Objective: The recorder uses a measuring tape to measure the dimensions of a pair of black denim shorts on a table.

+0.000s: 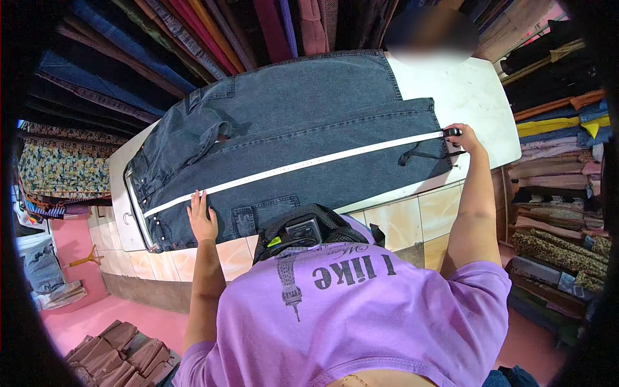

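A pair of dark blue denim trousers (pixel 309 121) lies spread on a white tabletop (pixel 478 96), waist end at the left and leg hems at the right. A white measuring tape (pixel 309 164) runs along the nearer leg from the waist to the hem. My left hand (pixel 202 217) rests flat on the denim with its fingertips at the tape's lower edge. My right hand (pixel 466 138) grips the tape's dark case (pixel 452 132) at the hem. A dark cord (pixel 420 155) lies on the leg below the tape.
Rows of trousers (pixel 184 38) hang beyond the table. Folded garments (pixel 556 193) fill the right side, and patterned cloth (pixel 63 164) hangs at the left. Stacked brown garments (pixel 123 355) sit at the lower left. A tiled side (pixel 394 220) is below the tabletop.
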Available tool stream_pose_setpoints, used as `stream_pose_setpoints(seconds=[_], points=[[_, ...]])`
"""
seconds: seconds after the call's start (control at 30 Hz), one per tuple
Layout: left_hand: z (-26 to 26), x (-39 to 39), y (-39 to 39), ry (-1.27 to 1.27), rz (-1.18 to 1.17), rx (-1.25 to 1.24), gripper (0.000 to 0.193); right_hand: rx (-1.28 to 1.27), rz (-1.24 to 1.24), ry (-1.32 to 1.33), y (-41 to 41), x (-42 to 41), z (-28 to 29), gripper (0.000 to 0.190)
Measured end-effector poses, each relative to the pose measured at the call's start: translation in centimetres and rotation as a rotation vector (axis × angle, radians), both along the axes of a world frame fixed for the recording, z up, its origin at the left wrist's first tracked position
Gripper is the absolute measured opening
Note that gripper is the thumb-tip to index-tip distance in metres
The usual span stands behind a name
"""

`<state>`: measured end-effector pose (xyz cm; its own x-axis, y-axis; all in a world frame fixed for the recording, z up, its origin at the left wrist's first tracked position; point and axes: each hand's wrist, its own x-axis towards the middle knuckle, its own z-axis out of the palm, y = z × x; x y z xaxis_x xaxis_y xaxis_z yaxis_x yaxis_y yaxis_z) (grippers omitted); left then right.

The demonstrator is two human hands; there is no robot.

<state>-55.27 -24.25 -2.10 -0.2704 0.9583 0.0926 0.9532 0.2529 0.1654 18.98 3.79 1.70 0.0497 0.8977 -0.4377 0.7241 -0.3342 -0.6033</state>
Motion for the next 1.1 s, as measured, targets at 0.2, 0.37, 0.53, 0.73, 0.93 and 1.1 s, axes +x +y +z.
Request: stream_pose_setpoints(seconds=[0.2, 0.37, 0.53, 0.73, 0.93, 1.1], points=[[-0.2, -0.1, 0.0, 0.016, 0.005, 0.002, 0.056, 0.048, 0.045, -0.081, -0.2, -0.2, 0.4, 0.039], [-0.5, -0.2, -0.3, -0.011, 0.02, 0.056, 0.06, 0.04, 0.051, -0.08, 0.0, -0.3, 0.3, 0.039], [-0.3, 0.2, -0.4, 0.043, 0.016, 0.268, 0.067, 0.068, 0.067, -0.09, 0.0, 0.3, -0.4, 0.039], [0.3, 1.0, -0.4, 0.193, 0.113, 0.248, 0.073, 0.1, 0.086, -0.109, -0.1, 0.4, -0.8, 0.039], [0.1, 0.7, -0.3, 0.186, 0.104, 0.229, 0.072, 0.108, 0.088, -0.065, -0.3, 0.6, -1.2, 0.034], [-0.1, 0.5, -0.5, 0.188, 0.099, 0.23, 0.071, 0.158, 0.107, -0.061, -0.3, 0.0, -0.6, 0.033]])
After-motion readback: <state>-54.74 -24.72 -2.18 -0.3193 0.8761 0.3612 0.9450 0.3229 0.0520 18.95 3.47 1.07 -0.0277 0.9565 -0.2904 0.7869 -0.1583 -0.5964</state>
